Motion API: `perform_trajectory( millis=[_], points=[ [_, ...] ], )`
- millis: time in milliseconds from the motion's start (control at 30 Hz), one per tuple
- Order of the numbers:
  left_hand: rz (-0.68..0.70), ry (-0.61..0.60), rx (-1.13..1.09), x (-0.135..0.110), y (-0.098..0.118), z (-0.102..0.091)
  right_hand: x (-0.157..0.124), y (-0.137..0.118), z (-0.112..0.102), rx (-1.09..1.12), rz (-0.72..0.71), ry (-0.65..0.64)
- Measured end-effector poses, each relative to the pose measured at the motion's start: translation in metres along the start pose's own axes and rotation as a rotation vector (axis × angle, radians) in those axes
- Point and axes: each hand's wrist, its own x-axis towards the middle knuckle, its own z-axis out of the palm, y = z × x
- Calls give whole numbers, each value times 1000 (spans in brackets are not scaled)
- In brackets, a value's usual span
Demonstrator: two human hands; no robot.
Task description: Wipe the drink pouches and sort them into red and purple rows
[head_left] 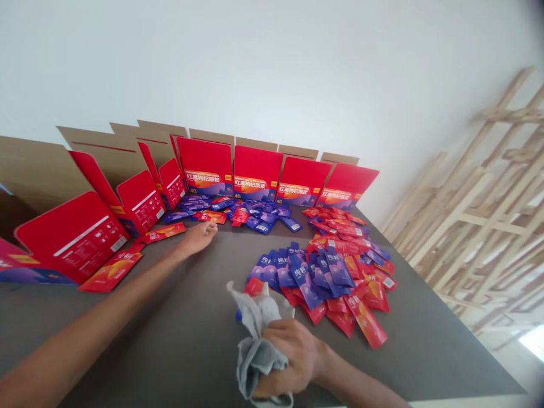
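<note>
Crumpled grey cloth (259,340) clenched in the right hand (289,357), just beside a red-and-purple foil sachet heap (327,277); left hand (196,238) open, left of the heap.

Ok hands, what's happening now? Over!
Right hand clutching grey cloth. Left hand open on dark grey table, by red sachet. Purple and red sachets heaped ahead.

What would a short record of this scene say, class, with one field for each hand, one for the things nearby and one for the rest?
Left hand: open, near a red sachet
Right hand: clutching a grey cloth
Nearby: heap of purple and red sachets
Rest: red cartons standing along a white wall; grey table; wooden frames at right
</note>
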Motion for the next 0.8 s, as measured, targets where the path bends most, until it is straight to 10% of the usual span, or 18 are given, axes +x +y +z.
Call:
perform_trajectory(
  millis=[233, 567, 800],
  points=[
    [-25, 69, 80, 58, 39, 29, -5, 13, -1, 17, -29, 101],
    [619, -43, 168, 69, 100, 82, -1, 16, -1, 15, -9, 56],
    [608, -50, 10, 82, 100, 71, -2, 18, -4, -22, 11, 5]
  ],
)
